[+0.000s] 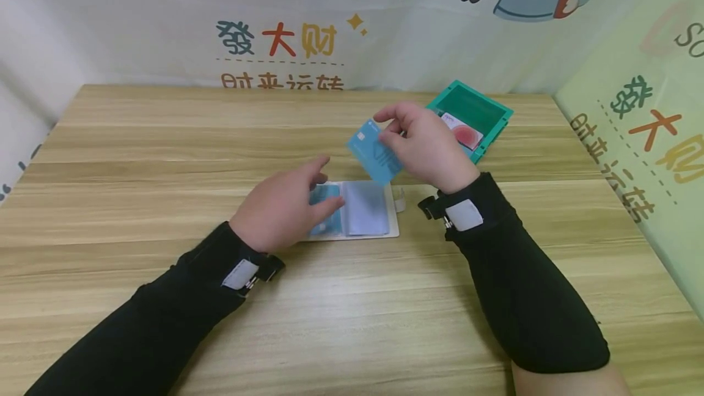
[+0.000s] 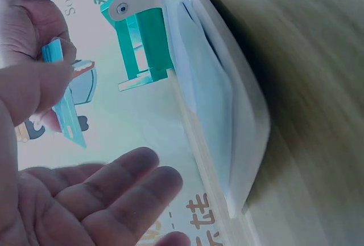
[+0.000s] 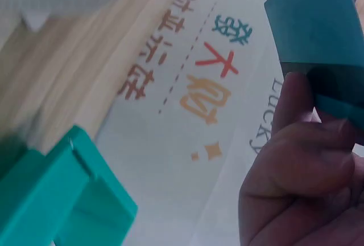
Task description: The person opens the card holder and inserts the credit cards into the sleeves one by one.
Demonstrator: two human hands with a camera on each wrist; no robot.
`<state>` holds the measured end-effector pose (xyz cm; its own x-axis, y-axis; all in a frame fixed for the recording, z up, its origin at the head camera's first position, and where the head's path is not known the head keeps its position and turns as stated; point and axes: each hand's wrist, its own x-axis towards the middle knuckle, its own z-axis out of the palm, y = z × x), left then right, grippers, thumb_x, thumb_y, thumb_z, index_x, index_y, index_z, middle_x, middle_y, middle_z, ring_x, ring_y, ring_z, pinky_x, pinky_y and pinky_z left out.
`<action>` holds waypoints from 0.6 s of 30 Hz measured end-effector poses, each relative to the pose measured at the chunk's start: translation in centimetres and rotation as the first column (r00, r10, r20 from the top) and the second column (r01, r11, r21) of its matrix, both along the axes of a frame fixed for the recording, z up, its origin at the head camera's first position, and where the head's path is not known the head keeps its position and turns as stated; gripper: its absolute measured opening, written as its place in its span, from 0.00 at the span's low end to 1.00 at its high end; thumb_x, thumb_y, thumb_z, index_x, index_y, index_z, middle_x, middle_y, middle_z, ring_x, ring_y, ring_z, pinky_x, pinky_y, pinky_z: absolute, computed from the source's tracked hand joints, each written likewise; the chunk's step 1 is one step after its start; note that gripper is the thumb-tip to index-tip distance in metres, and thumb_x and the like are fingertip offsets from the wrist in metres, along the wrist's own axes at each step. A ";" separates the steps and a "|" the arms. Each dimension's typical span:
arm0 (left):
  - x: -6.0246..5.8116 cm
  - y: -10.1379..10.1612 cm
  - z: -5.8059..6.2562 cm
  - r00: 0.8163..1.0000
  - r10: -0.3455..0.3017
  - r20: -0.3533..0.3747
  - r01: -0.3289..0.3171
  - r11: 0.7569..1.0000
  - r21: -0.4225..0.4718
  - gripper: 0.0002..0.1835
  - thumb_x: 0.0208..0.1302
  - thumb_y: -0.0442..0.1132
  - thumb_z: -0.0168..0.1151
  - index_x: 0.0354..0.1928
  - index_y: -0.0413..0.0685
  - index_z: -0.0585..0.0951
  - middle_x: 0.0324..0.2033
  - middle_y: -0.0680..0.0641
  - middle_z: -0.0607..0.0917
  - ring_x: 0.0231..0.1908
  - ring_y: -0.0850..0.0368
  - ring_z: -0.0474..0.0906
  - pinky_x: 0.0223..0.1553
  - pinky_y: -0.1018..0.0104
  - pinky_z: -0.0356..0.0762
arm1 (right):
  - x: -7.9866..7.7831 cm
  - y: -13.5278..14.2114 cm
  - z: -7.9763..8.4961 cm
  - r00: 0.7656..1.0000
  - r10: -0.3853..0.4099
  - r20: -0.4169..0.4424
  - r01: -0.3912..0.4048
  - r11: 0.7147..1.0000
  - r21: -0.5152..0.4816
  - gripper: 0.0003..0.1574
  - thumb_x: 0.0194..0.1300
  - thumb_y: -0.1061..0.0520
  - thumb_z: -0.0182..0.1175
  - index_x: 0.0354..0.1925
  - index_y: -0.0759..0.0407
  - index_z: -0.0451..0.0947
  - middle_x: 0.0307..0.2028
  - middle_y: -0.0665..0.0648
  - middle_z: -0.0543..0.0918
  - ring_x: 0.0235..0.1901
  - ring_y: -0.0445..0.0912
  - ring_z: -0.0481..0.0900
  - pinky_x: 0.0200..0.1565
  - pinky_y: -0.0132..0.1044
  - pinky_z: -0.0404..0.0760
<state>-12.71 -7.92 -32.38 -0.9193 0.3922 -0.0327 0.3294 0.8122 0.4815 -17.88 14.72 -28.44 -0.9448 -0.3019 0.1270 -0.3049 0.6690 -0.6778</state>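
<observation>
My right hand [image 1: 431, 145] pinches a light blue chip card [image 1: 374, 151] between thumb and fingers, tilted above the table. Directly beneath it lies an opened white card holder [image 1: 393, 225], its lower-right page a clear sleeve [image 1: 367, 208]. Another blue card [image 1: 332, 225] shows in the left page, partly covered by my left hand [image 1: 283, 206]. The left fingers are spread over that page and hold nothing. In the left wrist view, the holder's snap strap [image 2: 136, 4] sticks out past its far edge. The right wrist view shows the pinched card [image 3: 313, 24] from its underside.
A green plastic tray [image 1: 475, 107] stands at the back right, just behind my right hand. Inside it lies a white card with a red round print [image 1: 467, 135], above something blue. Printed cloth [image 1: 407, 29] hangs behind the wooden table [image 1: 165, 139] and along its right side.
</observation>
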 end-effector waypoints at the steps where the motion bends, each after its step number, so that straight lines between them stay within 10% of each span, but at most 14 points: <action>1: 0.0 0.0 0.1 1.000 0.005 0.008 -0.005 1.000 0.024 0.42 0.61 0.64 0.54 0.70 0.48 0.58 0.53 0.48 0.79 0.49 0.56 0.74 0.45 0.52 0.76 | 0.1 -0.2 -0.1 1.000 0.019 0.012 -0.018 1.000 -0.015 0.19 0.67 0.56 0.56 0.56 0.55 0.72 0.33 0.53 0.75 0.31 0.45 0.71 0.31 0.38 0.76; 10: 0.0 0.1 0.0 1.000 0.016 0.013 -0.018 0.981 0.192 0.41 0.64 0.59 0.54 0.72 0.49 0.52 0.53 0.50 0.78 0.46 0.61 0.75 0.44 0.56 0.78 | 0.5 -1.5 -1.1 0.980 0.162 0.119 -0.155 0.986 -0.069 0.23 0.67 0.56 0.56 0.60 0.54 0.67 0.29 0.55 0.76 0.20 0.49 0.71 0.19 0.39 0.71; 18: -0.4 0.2 0.0 0.995 0.071 0.068 -0.092 0.915 0.393 0.32 0.65 0.48 0.59 0.67 0.49 0.62 0.42 0.52 0.76 0.35 0.65 0.76 0.32 0.63 0.80 | 0.5 -2.2 -1.9 0.953 0.236 0.188 -0.211 0.967 -0.143 0.25 0.65 0.59 0.58 0.59 0.57 0.66 0.25 0.57 0.77 0.20 0.48 0.76 0.28 0.43 0.80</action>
<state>-13.09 -7.75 -32.41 -0.9499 0.3063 0.0620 0.2366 0.5753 0.7830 -17.33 12.49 -30.35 -0.8642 -0.5030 -0.0111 -0.2858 0.5090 -0.8119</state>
